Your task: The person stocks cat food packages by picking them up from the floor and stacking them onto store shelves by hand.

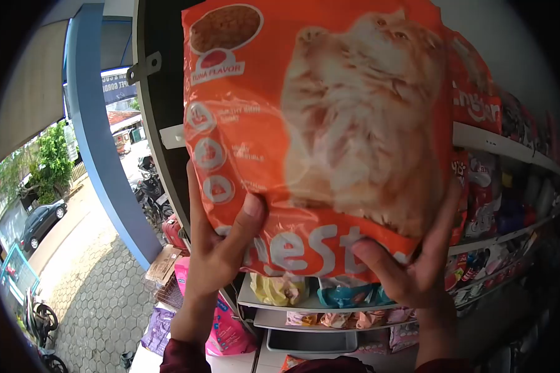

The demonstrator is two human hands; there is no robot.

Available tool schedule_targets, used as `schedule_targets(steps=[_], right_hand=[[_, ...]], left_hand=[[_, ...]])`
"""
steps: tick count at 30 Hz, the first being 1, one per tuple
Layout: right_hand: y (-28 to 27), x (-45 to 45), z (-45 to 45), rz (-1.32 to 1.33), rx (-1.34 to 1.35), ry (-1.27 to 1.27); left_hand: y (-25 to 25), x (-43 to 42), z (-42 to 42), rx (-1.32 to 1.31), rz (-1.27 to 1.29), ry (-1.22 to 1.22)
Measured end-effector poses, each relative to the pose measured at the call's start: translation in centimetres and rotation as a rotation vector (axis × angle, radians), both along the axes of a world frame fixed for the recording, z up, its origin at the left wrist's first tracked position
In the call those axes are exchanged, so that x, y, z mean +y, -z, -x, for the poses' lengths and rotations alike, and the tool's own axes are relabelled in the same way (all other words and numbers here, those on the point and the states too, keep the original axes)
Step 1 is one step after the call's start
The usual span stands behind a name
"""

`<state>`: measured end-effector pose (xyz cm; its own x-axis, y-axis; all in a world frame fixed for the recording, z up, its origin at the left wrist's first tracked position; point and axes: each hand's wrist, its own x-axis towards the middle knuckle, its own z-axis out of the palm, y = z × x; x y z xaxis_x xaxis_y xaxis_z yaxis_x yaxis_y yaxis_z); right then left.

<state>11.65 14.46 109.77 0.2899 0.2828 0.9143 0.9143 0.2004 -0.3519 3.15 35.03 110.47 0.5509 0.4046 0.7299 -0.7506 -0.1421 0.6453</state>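
Both hands hold up a large orange bag of cat food point(267, 149) in the middle of the view, close to the camera. A fluffy cat and the words "tuna flavor" are printed on it, and its large lettering runs along the lower part. My left hand point(221, 248) grips the lower left edge, thumb on the front. At the lower right corner is my right hand point(410, 267), its thumb also pressed on the front. The fingers behind the bag are partly hidden.
Behind the bag, shelves point(510, 146) carry packed pet food, with yellow and teal bags point(348, 294) below. A grey tray point(311, 340) lies low. Pink point(230, 329) and purple bags point(158, 329) are at lower left, near a blue post point(99, 124). Outside stand a car point(43, 224) and motorcycles.
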Motion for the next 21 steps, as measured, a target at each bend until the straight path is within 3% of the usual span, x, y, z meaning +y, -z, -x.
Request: schedule_targets(steps=[1,3,5,7,9,11,13,14,16,17,19,20,21], right_hand=[[-2.9,0.0,-0.8,0.033,-0.036,0.067],[-7.0,0.6,-2.5,-0.075,0.199,-0.14],[-11.2,1.0,-7.1,-0.044,-0.15,0.127],[-15.3,1.6,-10.8,-0.016,-0.085,0.135],[-19.0,2.0,-13.5,0.073,0.027,0.219],[-22.1,3.0,-17.2,0.113,0.071,0.395],[-23.4,4.0,-21.0,0.095,0.077,0.485],[-24.0,4.4,-22.2,0.213,0.076,0.528],[-24.6,5.3,-23.8,0.328,0.067,0.572],[-24.7,5.6,-24.3,0.461,0.008,0.666],[-24.8,5.6,-25.3,0.731,-0.1,0.854],[-24.9,5.7,-25.5,0.734,-0.093,0.857],[-25.1,5.9,-25.5,0.758,-0.099,0.89]], left_hand=[[-2.6,-0.4,-1.2,0.001,-0.002,0.056],[-7.3,0.3,-4.6,-0.029,-0.128,0.118],[-11.9,0.9,-7.6,0.008,-0.245,0.059],[-16.1,2.2,-11.5,0.032,-0.34,-0.028],[-19.6,3.6,-16.0,-0.046,-0.497,-0.146],[-22.8,5.6,-21.5,0.062,-0.683,-0.496],[-24.2,6.2,-25.2,0.142,-0.779,-0.467],[-24.2,6.1,-26.0,0.142,-0.774,-0.476],[-24.3,6.4,-27.9,0.224,-1.037,-0.448],[-24.4,7.2,-29.1,0.218,-1.037,-0.446],[-24.2,8.6,-31.6,0.13,-1.376,-0.437],[-23.9,9.4,-32.8,0.087,-1.542,-0.427],[-23.7,9.0,-32.0,0.095,-1.541,-0.42]])
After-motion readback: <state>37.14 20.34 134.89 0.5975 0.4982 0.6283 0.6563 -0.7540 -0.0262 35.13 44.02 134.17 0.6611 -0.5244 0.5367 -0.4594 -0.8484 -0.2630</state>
